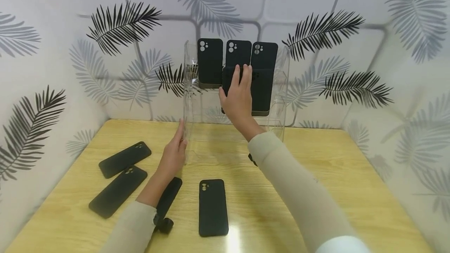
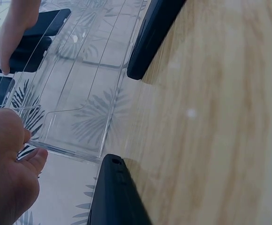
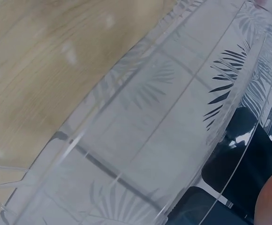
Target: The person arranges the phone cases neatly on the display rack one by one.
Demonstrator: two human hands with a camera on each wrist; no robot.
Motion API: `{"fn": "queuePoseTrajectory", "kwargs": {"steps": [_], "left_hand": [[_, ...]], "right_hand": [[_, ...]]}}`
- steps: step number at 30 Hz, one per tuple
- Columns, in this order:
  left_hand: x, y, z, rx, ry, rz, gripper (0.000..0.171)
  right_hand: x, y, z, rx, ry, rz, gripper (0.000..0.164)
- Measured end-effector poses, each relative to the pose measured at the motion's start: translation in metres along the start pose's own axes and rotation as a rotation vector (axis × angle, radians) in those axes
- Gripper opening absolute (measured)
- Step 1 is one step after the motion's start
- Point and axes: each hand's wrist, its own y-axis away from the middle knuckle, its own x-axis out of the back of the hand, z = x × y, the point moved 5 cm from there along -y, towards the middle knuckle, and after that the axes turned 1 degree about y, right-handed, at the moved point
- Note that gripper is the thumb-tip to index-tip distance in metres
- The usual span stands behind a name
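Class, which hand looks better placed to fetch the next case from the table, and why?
Probably the left hand: it sits lower, nearer the loose cases, by the clear stand; the right hand is higher, over another case.

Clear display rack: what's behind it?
Through the clear display rack, the leaf-patterned wall shows. Patches directly behind the rack's black phone cases and the right hand are covered; can't tell what's there.

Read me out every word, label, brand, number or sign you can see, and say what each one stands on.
None: no text can be read in any view.
Black phone cases: no readable lettering; any tiny marks are too small to make out.
Clear rack: no readable text.
Wall: leaf pictures and lines, no readable text.
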Motion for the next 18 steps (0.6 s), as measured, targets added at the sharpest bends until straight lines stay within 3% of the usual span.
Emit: {"fn": "queuePoseTrajectory", "kwargs": {"steps": [18], "left_hand": [[0.0009, 0.0012, 0.0017, 0.005, -0.007, 0.006, 0.073]], "right_hand": [[0.0001, 0.0055, -0.0004, 0.026, 0.197, 0.008, 0.085]]}}
